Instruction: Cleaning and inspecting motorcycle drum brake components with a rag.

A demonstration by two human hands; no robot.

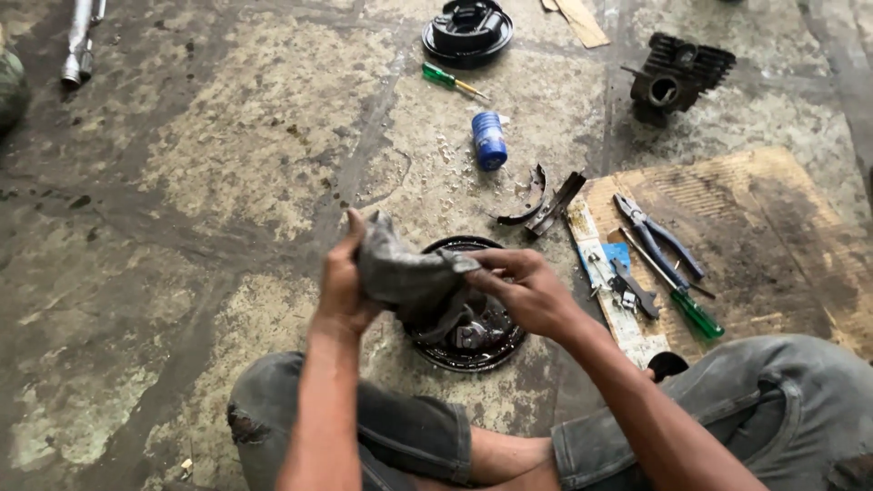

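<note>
Rag (409,277), grey and greasy, sits gripped in my left hand (341,282) and right hand (527,291), fingers closed, half hiding the round brake plate (473,350).

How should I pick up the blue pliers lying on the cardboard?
Probably by the two blue handles, coming down from above. The blue pliers lie flat on the cardboard, so only their top side is free. The handles point toward the lower right; the metal tip points to the upper left. A green-handled screwdriver lies right alongside, so pinch both handles near their middle, clear of it.
</note>
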